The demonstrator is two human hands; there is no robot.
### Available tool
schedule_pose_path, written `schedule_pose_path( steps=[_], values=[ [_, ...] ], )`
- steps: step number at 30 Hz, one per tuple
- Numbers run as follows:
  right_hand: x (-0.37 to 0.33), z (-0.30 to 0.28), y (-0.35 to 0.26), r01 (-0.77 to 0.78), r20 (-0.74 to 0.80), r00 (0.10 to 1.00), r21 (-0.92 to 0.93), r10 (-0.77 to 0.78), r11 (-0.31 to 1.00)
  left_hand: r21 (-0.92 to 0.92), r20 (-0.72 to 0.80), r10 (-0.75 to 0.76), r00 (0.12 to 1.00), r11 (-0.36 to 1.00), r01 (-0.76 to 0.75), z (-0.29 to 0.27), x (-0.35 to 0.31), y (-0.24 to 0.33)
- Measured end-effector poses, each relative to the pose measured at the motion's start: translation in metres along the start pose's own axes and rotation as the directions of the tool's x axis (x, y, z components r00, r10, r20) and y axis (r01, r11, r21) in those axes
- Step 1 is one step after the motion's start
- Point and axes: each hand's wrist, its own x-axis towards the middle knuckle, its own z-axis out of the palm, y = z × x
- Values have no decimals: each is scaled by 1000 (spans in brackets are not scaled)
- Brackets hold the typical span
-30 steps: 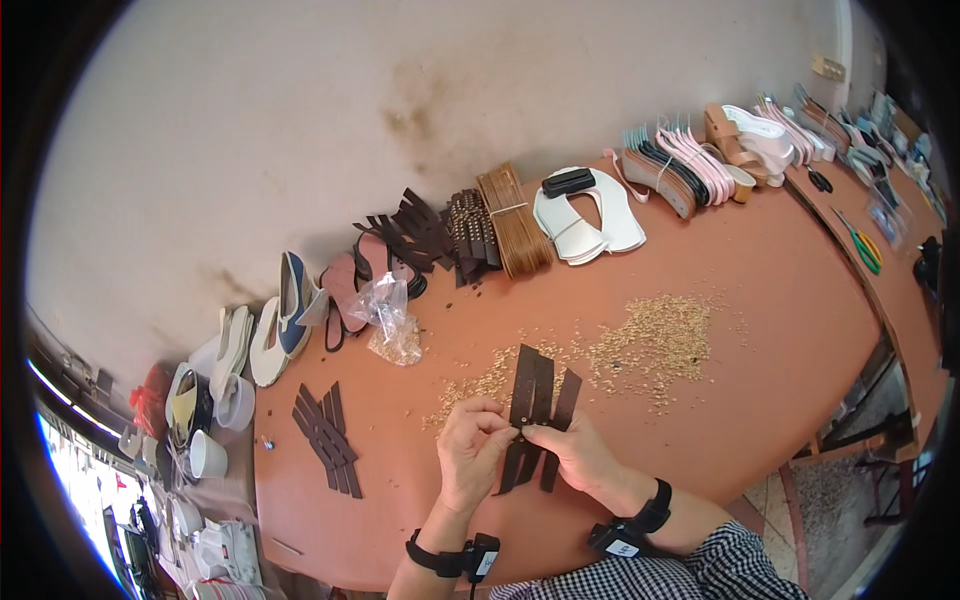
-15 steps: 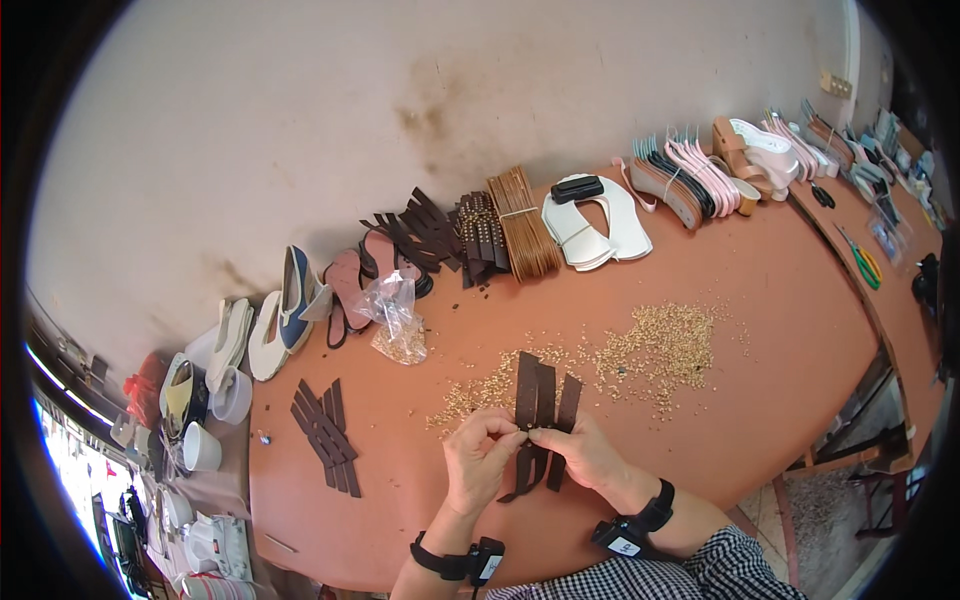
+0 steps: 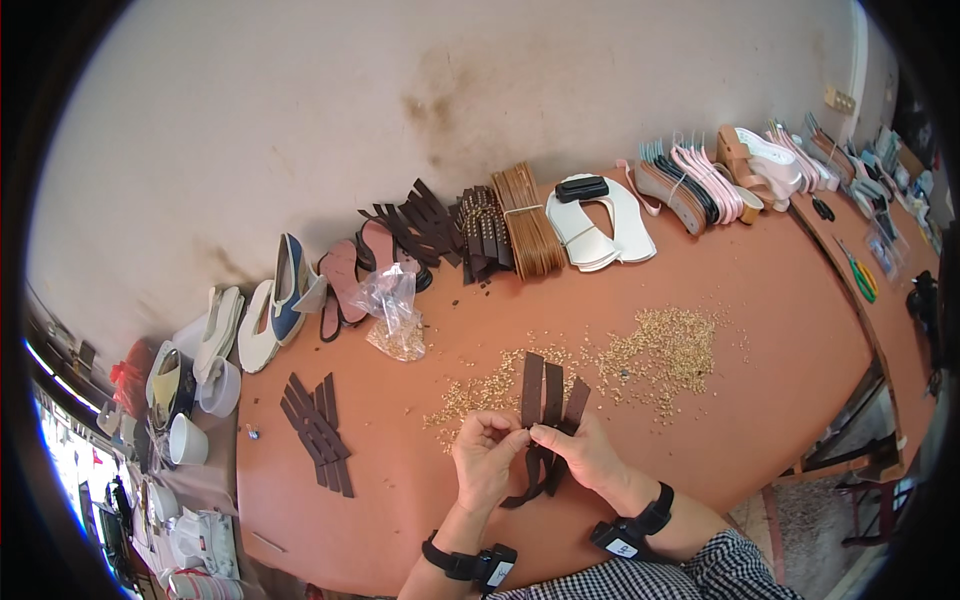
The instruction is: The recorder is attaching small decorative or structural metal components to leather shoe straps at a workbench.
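My left hand (image 3: pixel 484 458) is closed in a pinch, thumb and fingertips meeting at the left edge of a dark brown woven strap piece (image 3: pixel 553 390). Anything tiny between those fingertips is too small to make out. From the other side my right hand (image 3: pixel 588 452) grips the same piece, its thumb on top beside the left fingertips. The piece's loose strips fan out above and below the hands. Small gold studs (image 3: pixel 660 350) are strewn on the table just beyond. A second dark brown woven strap piece (image 3: pixel 318 430) lies flat to the left.
Along the wall stand a clear bag of studs (image 3: pixel 397 315), studded dark straps (image 3: pixel 485 230), a brown strip bundle (image 3: pixel 526 220), white sole shapes (image 3: pixel 625 230), pink-edged wedges (image 3: pixel 690 180) and shoes (image 3: pixel 290 290). Green-handled pliers (image 3: pixel 862 275) lie right; white cups (image 3: pixel 188 440) stand left.
The view has shifted slightly. Both hands stay pinched together on the strap piece, whose upper strips now spread a little wider apart.
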Motion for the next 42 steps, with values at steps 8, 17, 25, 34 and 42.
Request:
schedule_pose_path(
  steps=[8,17,25,34,42],
  values=[
    [-1,0,-2,46,27,999,-89,-44,995,-41,25,-17,1000,999,18,-2,-2,7],
    [2,5,-3,23,59,998,-226,-10,974,-56,-33,-84,996,995,82,-17,-6,-6],
    [7,1,11,-13,-172,985,76,26,997,113,84,-264,961,961,254,-21,13,23],
    [6,0,7,-52,-217,970,256,110,965,950,-223,-343,913,133,282,-140,-2,89],
    [1,5,7,-137,-159,973,194,169,971,979,-204,-256,945,-60,196,-159,-34,68]
  ],
)
